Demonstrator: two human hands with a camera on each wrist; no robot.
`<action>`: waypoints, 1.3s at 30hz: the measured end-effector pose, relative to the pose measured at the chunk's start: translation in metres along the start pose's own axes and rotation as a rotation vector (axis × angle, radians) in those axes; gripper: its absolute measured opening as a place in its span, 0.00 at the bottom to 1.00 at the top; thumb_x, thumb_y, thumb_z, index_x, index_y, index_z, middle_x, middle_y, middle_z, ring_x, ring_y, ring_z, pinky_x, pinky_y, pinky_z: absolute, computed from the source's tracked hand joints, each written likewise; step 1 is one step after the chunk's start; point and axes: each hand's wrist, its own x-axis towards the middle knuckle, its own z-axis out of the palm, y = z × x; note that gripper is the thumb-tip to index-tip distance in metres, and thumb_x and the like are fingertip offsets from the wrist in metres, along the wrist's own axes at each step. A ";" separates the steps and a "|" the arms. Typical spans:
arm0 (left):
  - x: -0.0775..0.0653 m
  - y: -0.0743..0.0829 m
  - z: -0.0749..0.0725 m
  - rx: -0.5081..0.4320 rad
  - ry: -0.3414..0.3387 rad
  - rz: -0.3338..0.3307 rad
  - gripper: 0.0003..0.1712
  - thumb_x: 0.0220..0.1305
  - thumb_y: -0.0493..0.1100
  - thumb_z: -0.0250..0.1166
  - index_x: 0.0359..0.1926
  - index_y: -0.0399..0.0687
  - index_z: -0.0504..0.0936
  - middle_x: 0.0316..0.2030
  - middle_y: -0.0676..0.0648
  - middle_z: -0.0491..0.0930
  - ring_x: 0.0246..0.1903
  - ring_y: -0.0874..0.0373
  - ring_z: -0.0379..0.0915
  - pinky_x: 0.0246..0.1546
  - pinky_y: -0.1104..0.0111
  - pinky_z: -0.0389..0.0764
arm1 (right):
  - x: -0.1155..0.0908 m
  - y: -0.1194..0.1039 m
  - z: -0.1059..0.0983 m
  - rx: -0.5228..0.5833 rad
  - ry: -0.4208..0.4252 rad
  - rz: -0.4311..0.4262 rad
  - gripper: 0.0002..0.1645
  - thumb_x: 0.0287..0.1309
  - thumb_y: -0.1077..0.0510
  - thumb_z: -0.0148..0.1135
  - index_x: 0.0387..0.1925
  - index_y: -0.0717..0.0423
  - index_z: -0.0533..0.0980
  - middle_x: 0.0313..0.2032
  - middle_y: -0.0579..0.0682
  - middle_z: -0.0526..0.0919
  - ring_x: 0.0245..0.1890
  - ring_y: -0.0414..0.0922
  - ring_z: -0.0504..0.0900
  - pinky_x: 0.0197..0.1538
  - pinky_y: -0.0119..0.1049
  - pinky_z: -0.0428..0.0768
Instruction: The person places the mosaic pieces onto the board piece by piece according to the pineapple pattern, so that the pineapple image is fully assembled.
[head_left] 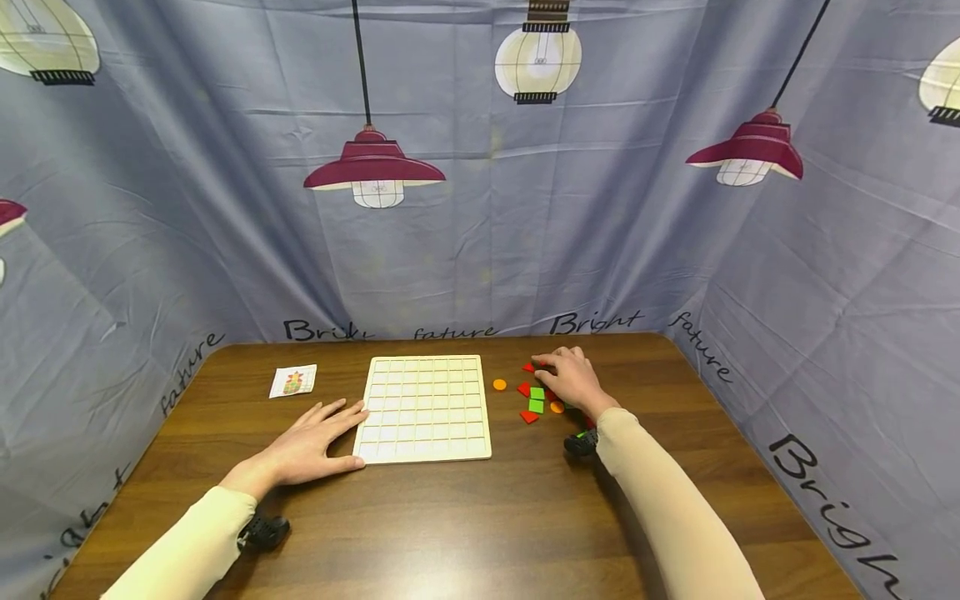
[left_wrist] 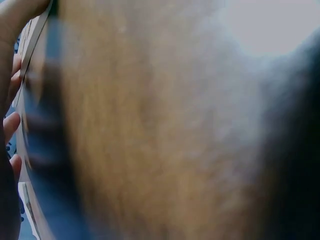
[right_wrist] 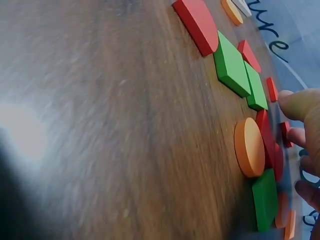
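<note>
My left hand (head_left: 311,446) rests with spread, straight fingers at the left edge of a pale gridded board (head_left: 423,408); thumb and fingertips touch its rim. To the board's right, my right hand (head_left: 573,379) reaches over a scatter of small flat coloured pieces, thumb and index finger apart. In the right wrist view, one red piece (right_wrist: 272,90) lies near the thumb and another red piece (right_wrist: 286,134) is at a fingertip; no grip shows. Around them are green squares (right_wrist: 231,65), an orange disc (right_wrist: 249,147) and other red pieces. The hand hides some pieces in the head view.
A white card (head_left: 293,381) with a coloured grid picture lies on the brown wooden table (head_left: 420,525), left of the board. A lone orange disc (head_left: 499,385) sits just off the board's right edge. A grey-blue printed curtain (head_left: 420,267) surrounds the table's back and sides.
</note>
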 end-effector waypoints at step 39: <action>0.003 0.001 0.002 -0.190 0.030 -0.024 0.37 0.55 0.68 0.74 0.58 0.55 0.77 0.75 0.43 0.64 0.74 0.36 0.54 0.73 0.35 0.43 | 0.013 0.005 0.007 0.201 -0.067 0.081 0.20 0.68 0.49 0.66 0.59 0.47 0.83 0.41 0.49 0.80 0.44 0.51 0.72 0.43 0.44 0.73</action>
